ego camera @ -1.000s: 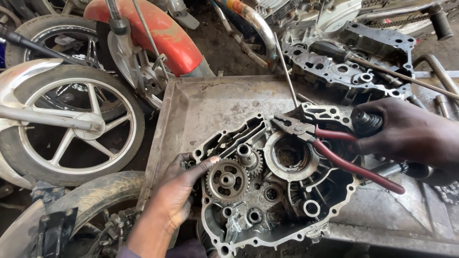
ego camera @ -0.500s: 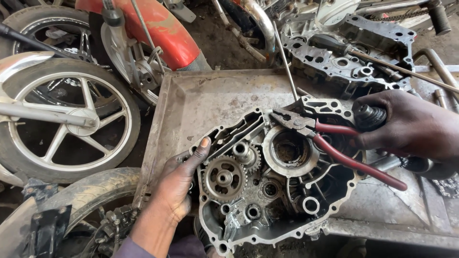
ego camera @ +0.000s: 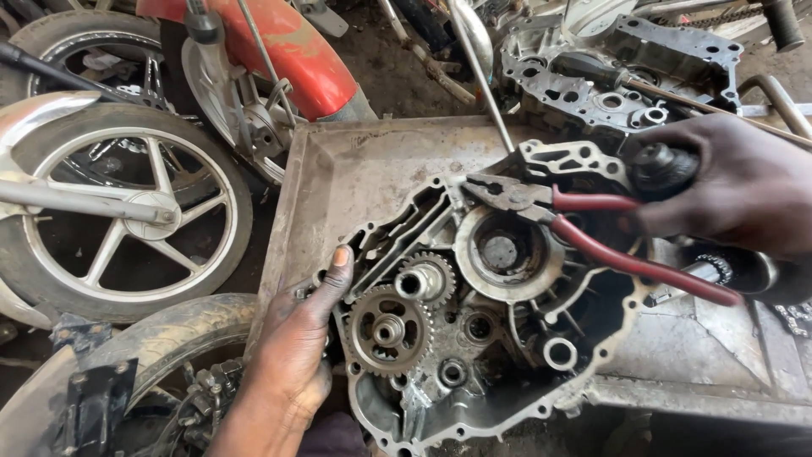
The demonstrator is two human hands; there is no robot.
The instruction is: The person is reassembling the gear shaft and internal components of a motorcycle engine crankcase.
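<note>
An open motorcycle engine case (ego camera: pixel 474 338) with gears lies on a dirty metal tray (ego camera: pixel 355 169). My left hand (ego camera: pixel 296 355) grips the case's left edge, thumb up beside the larger gear (ego camera: pixel 387 330). My right hand (ego camera: pixel 736 190) holds red-handled pliers (ego camera: pixel 592 224) together with a black-handled tool (ego camera: pixel 664 169). The pliers' jaws sit at the upper rim of the round bearing recess (ego camera: pixel 507 252). A smaller gear (ego camera: pixel 427 279) stands next to the large one.
A second engine case half (ego camera: pixel 617 80) lies behind the tray with a screwdriver across it. Motorcycle wheels (ego camera: pixel 118 211) and a red fender (ego camera: pixel 296 51) crowd the left. A tyre (ego camera: pixel 144 355) sits at the lower left. A thin metal rod (ego camera: pixel 486 76) leans over the tray.
My left hand has shifted from the large gear to the case's left edge. The pliers stayed at the bearing recess, and the view has drifted slightly.
</note>
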